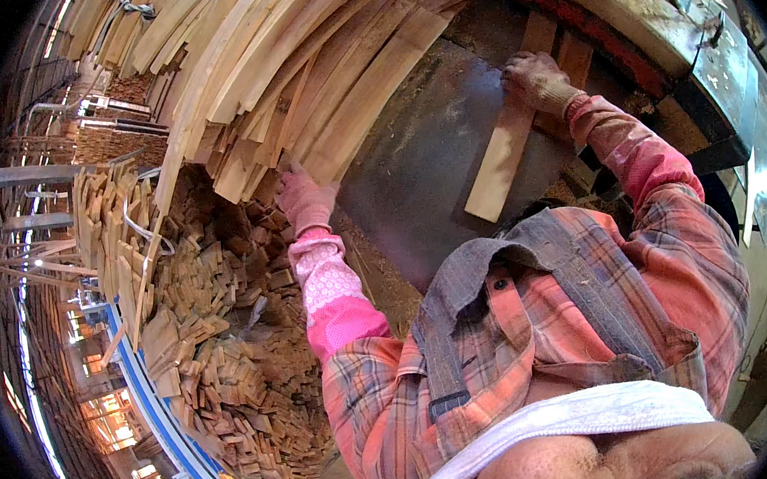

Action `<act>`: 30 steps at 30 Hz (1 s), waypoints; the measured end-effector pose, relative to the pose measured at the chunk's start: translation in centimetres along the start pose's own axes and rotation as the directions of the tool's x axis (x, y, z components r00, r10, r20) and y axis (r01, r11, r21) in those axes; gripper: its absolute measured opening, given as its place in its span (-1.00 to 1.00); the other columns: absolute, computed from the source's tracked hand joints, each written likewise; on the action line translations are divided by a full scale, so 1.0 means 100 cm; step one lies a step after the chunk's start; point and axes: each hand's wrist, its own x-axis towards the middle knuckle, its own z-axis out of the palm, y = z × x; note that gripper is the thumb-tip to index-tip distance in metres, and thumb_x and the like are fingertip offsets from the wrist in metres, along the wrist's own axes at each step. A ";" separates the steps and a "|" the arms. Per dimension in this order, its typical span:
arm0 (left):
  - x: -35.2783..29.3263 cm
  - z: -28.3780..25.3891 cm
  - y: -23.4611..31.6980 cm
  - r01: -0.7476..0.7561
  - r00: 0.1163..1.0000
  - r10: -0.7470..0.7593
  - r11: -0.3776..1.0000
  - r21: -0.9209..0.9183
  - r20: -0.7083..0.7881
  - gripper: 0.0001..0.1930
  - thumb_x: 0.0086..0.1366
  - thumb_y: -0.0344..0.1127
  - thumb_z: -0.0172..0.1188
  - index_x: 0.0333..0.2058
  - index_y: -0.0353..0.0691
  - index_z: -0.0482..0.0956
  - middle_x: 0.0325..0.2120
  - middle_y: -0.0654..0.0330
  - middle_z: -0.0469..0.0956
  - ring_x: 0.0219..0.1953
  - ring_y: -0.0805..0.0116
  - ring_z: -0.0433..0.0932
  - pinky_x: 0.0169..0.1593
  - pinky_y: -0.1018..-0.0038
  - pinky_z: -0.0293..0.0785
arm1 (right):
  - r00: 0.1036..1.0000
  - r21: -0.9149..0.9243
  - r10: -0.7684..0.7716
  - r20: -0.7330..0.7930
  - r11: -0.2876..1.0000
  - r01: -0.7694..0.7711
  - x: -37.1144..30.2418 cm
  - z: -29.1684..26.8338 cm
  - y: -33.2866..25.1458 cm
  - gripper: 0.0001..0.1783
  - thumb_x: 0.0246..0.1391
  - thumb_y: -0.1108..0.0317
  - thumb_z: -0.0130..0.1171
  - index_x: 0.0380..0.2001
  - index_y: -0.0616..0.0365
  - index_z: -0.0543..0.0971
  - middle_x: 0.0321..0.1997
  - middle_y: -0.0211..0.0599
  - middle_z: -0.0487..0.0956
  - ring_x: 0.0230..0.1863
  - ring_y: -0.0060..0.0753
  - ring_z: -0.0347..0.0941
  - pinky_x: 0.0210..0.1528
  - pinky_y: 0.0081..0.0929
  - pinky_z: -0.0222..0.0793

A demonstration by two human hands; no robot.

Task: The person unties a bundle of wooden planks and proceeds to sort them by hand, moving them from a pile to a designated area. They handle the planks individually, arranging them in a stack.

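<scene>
A pale wooden board [497, 169] lies on a dark metal tabletop [420, 137], its near end pointing toward me. Over its far part my right hand [540, 81], in a work glove, is closed with the fingers curled on the wood. Beside it lies a second, browner board [573, 64]. My left hand [306, 196], gloved in pink, grips the near end of a wooden plank [367, 92] at the edge of a stack to the left. The fingertips of that hand are partly hidden.
Long planks [268, 32] are piled at the upper left. Below them, a large heap of short offcuts [231, 368] covers the floor. A red-edged machine part [564, 18] runs along the table's far side, with metal panels [722, 78] at the right.
</scene>
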 end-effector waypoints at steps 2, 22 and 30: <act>-0.017 -0.007 0.020 -0.105 0.994 0.105 0.994 0.013 -0.018 0.06 0.00 0.15 0.50 0.38 -0.15 0.17 0.18 -0.14 0.39 0.24 -0.12 0.39 0.31 0.06 0.28 | 0.957 -0.061 0.262 0.128 0.965 -0.256 -0.008 0.026 0.027 -0.76 -0.08 0.16 0.31 -0.29 -0.07 0.69 -0.23 -0.31 0.64 -0.10 -0.16 0.59 -0.12 -0.14 0.54; -0.013 0.020 0.010 0.050 0.999 -0.052 0.994 -0.099 -0.014 0.16 0.07 0.27 0.40 0.45 -0.24 0.00 0.41 -0.15 0.14 0.46 -0.06 0.09 0.46 0.14 0.08 | 0.914 0.084 -0.092 0.396 0.994 0.064 0.033 -0.035 -0.057 -0.72 0.10 0.21 0.18 -0.11 -0.08 0.67 0.04 -0.33 0.62 0.10 -0.18 0.56 0.19 -0.21 0.46; -0.015 0.014 0.003 -0.044 0.972 0.043 0.999 -0.002 0.231 0.01 0.06 0.23 0.41 0.36 -0.18 0.22 0.25 -0.12 0.38 0.27 -0.09 0.39 0.32 0.11 0.32 | 0.975 0.147 -0.043 0.216 0.989 0.011 0.010 -0.027 0.009 -0.73 0.20 0.23 0.10 -0.12 0.07 0.63 0.07 -0.19 0.58 0.17 -0.01 0.45 0.23 -0.13 0.38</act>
